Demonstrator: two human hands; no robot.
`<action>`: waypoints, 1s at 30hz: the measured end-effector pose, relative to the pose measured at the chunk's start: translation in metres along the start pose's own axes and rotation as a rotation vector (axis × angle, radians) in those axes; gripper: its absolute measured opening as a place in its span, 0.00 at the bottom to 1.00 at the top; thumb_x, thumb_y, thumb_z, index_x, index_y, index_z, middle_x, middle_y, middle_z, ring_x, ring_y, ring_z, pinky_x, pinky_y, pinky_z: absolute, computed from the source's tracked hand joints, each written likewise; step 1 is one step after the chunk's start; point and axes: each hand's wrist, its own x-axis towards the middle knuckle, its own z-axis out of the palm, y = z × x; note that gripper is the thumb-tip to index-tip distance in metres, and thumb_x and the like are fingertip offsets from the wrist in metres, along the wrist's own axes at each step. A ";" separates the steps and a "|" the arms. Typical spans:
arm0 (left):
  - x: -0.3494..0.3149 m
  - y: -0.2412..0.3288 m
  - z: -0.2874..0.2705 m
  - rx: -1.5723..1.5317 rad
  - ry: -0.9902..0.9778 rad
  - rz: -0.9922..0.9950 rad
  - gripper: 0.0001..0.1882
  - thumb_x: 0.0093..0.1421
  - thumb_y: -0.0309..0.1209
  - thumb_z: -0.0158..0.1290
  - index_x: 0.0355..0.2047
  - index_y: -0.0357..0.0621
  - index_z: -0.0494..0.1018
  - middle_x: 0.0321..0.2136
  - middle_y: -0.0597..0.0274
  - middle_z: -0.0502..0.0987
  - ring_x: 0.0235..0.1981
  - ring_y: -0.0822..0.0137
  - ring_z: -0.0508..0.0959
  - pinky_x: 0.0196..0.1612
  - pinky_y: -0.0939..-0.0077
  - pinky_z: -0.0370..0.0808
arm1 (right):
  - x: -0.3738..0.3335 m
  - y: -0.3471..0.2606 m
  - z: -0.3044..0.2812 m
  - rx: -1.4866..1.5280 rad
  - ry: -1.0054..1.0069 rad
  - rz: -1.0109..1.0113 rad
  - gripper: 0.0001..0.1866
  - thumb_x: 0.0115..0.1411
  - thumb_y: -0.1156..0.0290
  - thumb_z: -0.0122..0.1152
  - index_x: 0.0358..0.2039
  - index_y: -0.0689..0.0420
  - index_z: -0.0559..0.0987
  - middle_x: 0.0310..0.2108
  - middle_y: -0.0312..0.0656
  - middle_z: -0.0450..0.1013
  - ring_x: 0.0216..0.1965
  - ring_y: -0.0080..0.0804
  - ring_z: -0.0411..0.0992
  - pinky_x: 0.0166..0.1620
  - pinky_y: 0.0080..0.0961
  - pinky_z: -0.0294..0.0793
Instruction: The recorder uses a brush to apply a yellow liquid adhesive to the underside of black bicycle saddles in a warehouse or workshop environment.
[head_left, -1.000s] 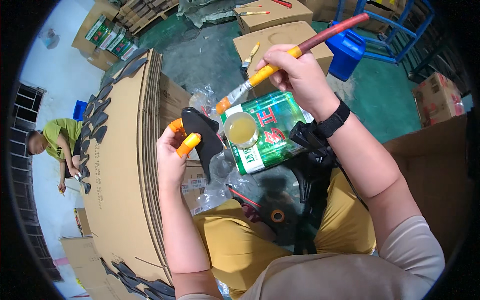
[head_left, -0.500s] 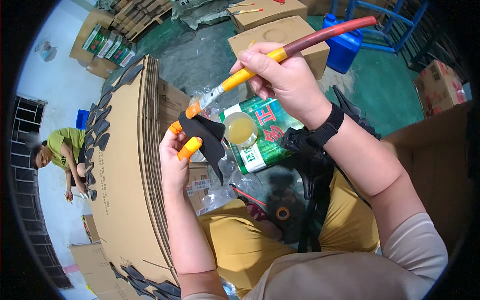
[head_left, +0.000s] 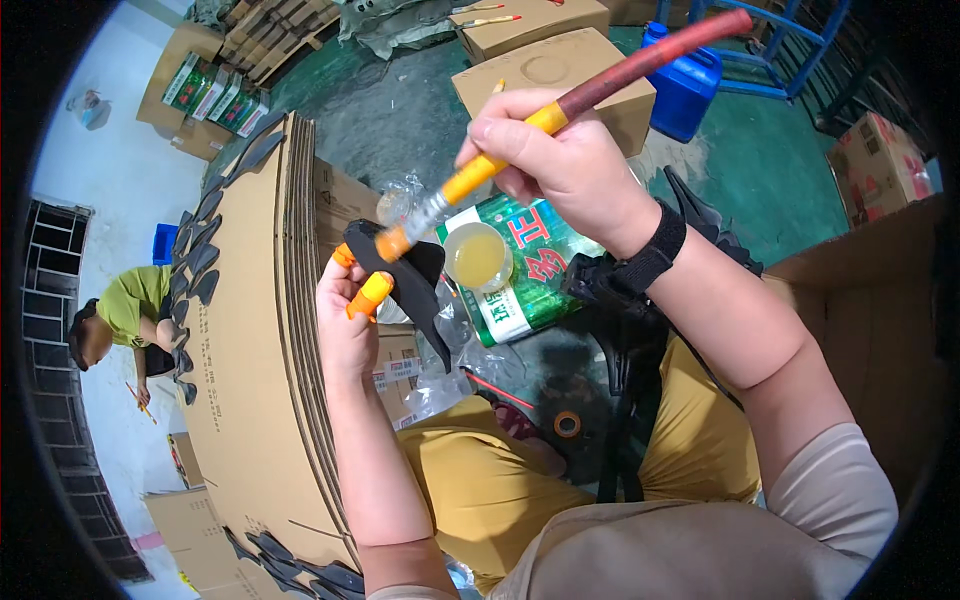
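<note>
My right hand [head_left: 565, 165] grips a long-handled paintbrush [head_left: 478, 172], its red handle end raised to the upper right. The orange bristle end, smeared by motion, lies against a curved black sheet piece [head_left: 420, 285]. That piece is pinched in my left hand [head_left: 350, 305], whose thumb and a finger wear orange-yellow finger covers. Just right of the piece stands an open cup of yellowish liquid [head_left: 477, 256], on a green printed tin [head_left: 535, 300].
Stacked cardboard sheets [head_left: 255, 330] on my left carry black pieces [head_left: 200, 250] along their edges. Beyond them crouches a person [head_left: 135, 310] holding a brush. Cardboard boxes [head_left: 550, 75] and a blue jerrycan [head_left: 687, 90] stand ahead. A tape roll [head_left: 567, 424] lies on the floor.
The brush tip has moved down along the black piece from its upper edge. My left hand keeps its hold. The crouching person's arm with the brush has shifted downward.
</note>
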 end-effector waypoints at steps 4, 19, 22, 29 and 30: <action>0.000 0.001 -0.001 -0.006 0.007 -0.003 0.22 0.54 0.21 0.53 0.50 0.39 0.65 0.38 0.68 0.73 0.37 0.78 0.73 0.40 0.86 0.68 | 0.001 -0.003 -0.012 -0.127 -0.125 0.001 0.11 0.59 0.67 0.52 0.26 0.61 0.76 0.20 0.35 0.71 0.15 0.15 0.61 0.19 0.12 0.59; 0.000 -0.003 -0.010 -0.173 -0.009 -0.028 0.17 0.55 0.24 0.53 0.46 0.39 0.67 0.36 0.66 0.75 0.32 0.81 0.74 0.32 0.92 0.72 | 0.006 0.005 -0.022 -0.093 -0.096 0.059 0.11 0.59 0.67 0.52 0.25 0.60 0.75 0.19 0.34 0.70 0.15 0.15 0.60 0.19 0.12 0.58; 0.001 -0.004 -0.010 -0.189 0.011 -0.030 0.16 0.55 0.25 0.53 0.45 0.39 0.67 0.35 0.65 0.75 0.31 0.81 0.75 0.32 0.90 0.73 | 0.006 0.002 -0.022 -0.076 -0.093 0.069 0.10 0.58 0.68 0.52 0.25 0.61 0.75 0.20 0.35 0.71 0.15 0.15 0.60 0.19 0.12 0.59; 0.000 -0.001 -0.005 -0.225 0.015 -0.041 0.15 0.56 0.27 0.52 0.45 0.41 0.68 0.34 0.67 0.75 0.28 0.81 0.73 0.32 0.90 0.70 | 0.005 0.006 -0.015 -0.012 -0.113 -0.009 0.11 0.59 0.67 0.52 0.26 0.62 0.75 0.21 0.36 0.71 0.15 0.15 0.60 0.19 0.13 0.59; 0.000 -0.001 -0.006 -0.224 0.016 -0.039 0.15 0.56 0.27 0.52 0.45 0.41 0.68 0.34 0.67 0.75 0.28 0.81 0.73 0.32 0.90 0.70 | 0.005 0.007 -0.016 -0.032 -0.120 -0.011 0.11 0.59 0.67 0.52 0.26 0.62 0.75 0.21 0.36 0.71 0.15 0.15 0.60 0.19 0.13 0.59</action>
